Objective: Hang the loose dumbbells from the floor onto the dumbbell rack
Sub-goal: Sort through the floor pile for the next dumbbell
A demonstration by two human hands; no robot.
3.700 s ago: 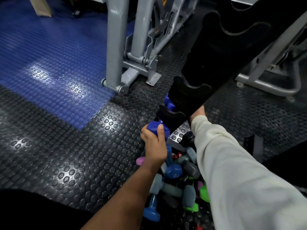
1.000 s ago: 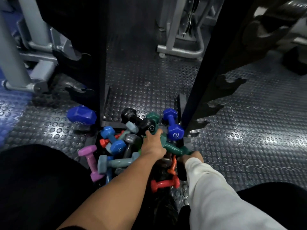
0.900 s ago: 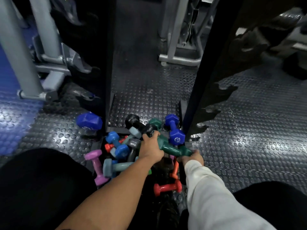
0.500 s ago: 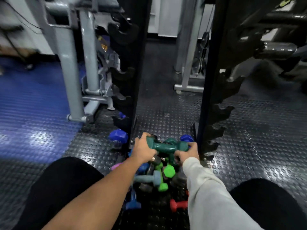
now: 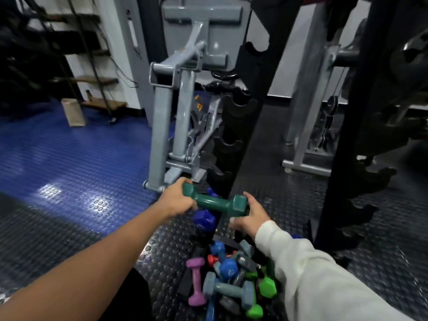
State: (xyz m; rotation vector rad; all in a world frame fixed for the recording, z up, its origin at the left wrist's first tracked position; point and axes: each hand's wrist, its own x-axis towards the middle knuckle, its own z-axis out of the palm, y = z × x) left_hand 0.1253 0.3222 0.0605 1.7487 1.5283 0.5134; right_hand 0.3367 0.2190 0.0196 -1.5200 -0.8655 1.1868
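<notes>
Since half a second back, dark green hex-ended dumbbell (image 5: 214, 203) has come up off the pile and head view has tilted up, showing more of the rack posts. Left to right: blue studded rubber floor mat (image 5: 58, 163) far left, grey steel gym machine frame (image 5: 162, 126) behind it. Left hand (image 5: 177, 200) grips the dumbbell's left head, fingers curled round it. Dumbbell is held roughly level in the air, right end slightly lower, in front of left black rack upright with cradle hooks (image 5: 243, 135) and above a blue hex dumbbell (image 5: 205, 217) that sits low near the post; whether that one is on a hook or the floor, cannot tell. Right hand (image 5: 249, 215), cream sleeve, cups the right head from below and outside, fingers wrapped on it. Pile of small loose dumbbells, purple, blue, grey, bright green, red (image 5: 229, 281), lies on the black studded floor below the hands. Right black rack upright (image 5: 342, 147) stands further right with empty hooks. Handling judgement: rigid, coated, not fragile, likely moderately heavy given the two-hand carry; coating looks smooth, so could slip. Holding both heads leaves the bar free, which probably suits dropping the heads into a cradle pair. Not yet hung.
</notes>
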